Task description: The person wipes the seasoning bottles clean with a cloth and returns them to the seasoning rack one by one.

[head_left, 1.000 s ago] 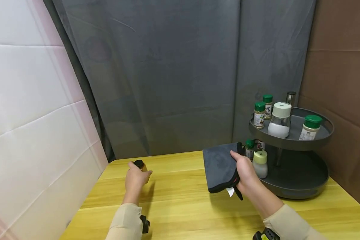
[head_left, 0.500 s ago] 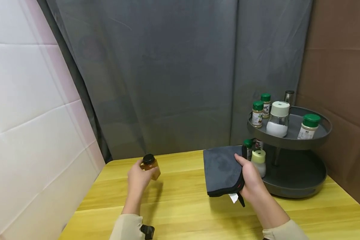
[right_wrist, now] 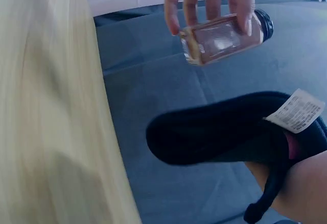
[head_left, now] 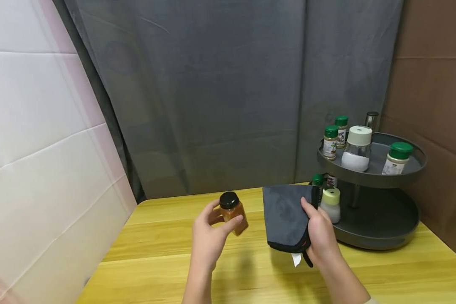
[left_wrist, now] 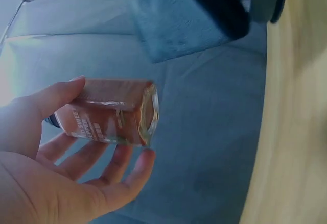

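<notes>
My left hand (head_left: 210,240) holds a small spice jar (head_left: 235,216) between thumb and fingers. The jar has a black lid and reddish-brown powder inside; white print shows on its side in the left wrist view, where the jar (left_wrist: 110,109) lies sideways across the fingers. In the head view it leans slightly, raised over the table. Just to its right, my right hand (head_left: 322,236) grips a folded dark grey cloth (head_left: 289,217) with black edging, thumb on the front. A white tag (right_wrist: 297,110) and a black loop hang from the cloth's lower edge.
A two-tier dark grey round rack (head_left: 380,180) stands at the right. Its upper tier carries green-capped spice jars (head_left: 329,142) and a pale-lidded shaker (head_left: 356,148); a yellow-lidded jar (head_left: 330,205) sits below. Behind the wooden table (head_left: 156,240) hangs a grey curtain (head_left: 213,105).
My left hand has lifted the spice jar off the far left of the table and brought it right, close to the cloth. The right hand with the cloth has barely moved.
</notes>
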Demonstrator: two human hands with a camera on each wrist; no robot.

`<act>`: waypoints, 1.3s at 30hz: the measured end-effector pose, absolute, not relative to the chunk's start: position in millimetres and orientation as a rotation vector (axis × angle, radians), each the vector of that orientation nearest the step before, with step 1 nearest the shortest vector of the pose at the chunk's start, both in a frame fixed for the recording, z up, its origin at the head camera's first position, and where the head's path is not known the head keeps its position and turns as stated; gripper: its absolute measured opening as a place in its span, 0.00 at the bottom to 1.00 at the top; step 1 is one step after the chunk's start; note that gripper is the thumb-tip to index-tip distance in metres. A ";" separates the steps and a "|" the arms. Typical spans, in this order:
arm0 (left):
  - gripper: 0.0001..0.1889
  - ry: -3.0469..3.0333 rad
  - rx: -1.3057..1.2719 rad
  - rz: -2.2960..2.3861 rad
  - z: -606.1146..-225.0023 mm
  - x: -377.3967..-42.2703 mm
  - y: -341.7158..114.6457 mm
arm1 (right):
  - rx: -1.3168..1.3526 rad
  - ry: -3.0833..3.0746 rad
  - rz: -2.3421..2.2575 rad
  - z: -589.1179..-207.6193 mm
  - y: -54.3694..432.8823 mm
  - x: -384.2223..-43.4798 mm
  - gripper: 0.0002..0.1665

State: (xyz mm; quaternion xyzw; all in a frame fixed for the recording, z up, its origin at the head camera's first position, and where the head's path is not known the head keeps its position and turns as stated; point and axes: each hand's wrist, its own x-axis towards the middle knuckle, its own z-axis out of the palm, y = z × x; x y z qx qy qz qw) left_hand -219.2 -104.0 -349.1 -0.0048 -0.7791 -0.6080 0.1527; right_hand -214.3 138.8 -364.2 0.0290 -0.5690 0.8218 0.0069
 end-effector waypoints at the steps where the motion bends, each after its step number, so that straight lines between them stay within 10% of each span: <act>1: 0.30 -2.228 -0.001 -1.744 -351.2 -216.8 -101.3 | 0.104 -1.811 2.508 -362.3 137.4 -212.0 0.37; 11: 0.29 -2.349 -0.088 -1.475 -356.9 -213.4 -76.1 | 0.439 -2.188 1.672 -350.7 114.6 -212.3 0.19; 21: 0.29 -2.353 -0.098 -1.218 -364.9 -219.2 -65.4 | 0.830 -2.440 1.152 -356.1 104.9 -224.3 0.26; 39: 0.28 -2.409 -0.029 -0.983 -357.1 -211.5 -64.5 | 0.849 -2.521 1.163 -345.1 107.1 -214.2 0.18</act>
